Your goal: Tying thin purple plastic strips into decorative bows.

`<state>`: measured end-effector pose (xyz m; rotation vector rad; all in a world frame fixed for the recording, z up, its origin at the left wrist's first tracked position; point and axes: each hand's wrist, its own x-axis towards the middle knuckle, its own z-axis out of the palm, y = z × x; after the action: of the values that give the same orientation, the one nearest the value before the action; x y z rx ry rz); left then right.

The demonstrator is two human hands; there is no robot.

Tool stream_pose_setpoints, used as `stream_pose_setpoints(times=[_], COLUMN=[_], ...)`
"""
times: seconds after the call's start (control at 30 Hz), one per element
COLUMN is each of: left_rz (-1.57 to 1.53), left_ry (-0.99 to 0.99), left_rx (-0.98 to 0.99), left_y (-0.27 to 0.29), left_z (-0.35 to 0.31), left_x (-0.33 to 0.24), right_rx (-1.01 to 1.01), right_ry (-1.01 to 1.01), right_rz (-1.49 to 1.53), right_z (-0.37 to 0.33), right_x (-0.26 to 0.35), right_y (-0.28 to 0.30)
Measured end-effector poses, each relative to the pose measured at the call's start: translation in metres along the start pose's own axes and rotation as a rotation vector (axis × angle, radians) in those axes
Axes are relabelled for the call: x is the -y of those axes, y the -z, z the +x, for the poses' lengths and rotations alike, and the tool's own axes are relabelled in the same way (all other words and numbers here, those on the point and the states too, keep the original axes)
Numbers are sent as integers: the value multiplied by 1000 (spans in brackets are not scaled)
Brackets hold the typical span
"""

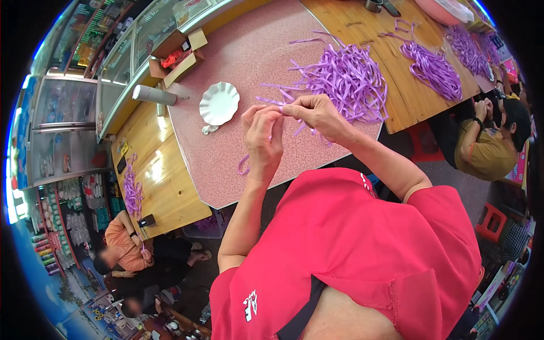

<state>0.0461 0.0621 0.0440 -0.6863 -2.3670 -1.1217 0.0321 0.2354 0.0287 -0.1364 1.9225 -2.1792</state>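
My left hand and my right hand meet above the pink speckled table top. Between them they pinch a purple ribbon, its strip showing at the fingertips. The fingers of both hands are closed on it. A loop of purple ribbon hangs beside my left wrist. Just beyond my right hand lies a big loose heap of purple ribbons, some ends trailing toward my fingers. To the left of my hands is a white scalloped plate, with a small white crumpled piece at its near edge.
A grey cylinder and an open cardboard box holding red stuff stand at the left. More purple ribbon bundles lie on the wooden table at right. Other people sit at both sides; a red stool stands behind at right.
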Motion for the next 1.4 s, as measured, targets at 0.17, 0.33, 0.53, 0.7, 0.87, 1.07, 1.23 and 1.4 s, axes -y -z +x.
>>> stream_pose_setpoints(times=[0.17, 0.33, 0.53, 0.7, 0.87, 1.07, 1.23, 1.4], left_rz=[204, 185, 19, -858, -1169, -1097, -982, -1090], left_ry=[-189, -249, -11, 595, 835, 884, 868, 929], left_rx=[173, 256, -84, -43, -27, 73, 161, 199], left_y=[8, 7, -11, -14, 0, 19, 19, 25], left_z=[9, 3, -9, -22, -11, 2, 3, -2], left_x=[-5, 1, -14, -9, -8, 11, 12, 14], right_rx=[95, 131, 28, 43, 24, 69, 65, 48], right_ry=[-412, -397, -250, -211, 143, 836, 697, -146], right_rz=[421, 449, 514, 677, 307, -492, -363, 274], right_z=[3, -1, -7, -12, -10, -1, 2, 10], right_x=[-8, -4, -8, -6, -5, 0, -7, 6], right_y=[9, 4, -16, -24, -26, -7, 5, 29])
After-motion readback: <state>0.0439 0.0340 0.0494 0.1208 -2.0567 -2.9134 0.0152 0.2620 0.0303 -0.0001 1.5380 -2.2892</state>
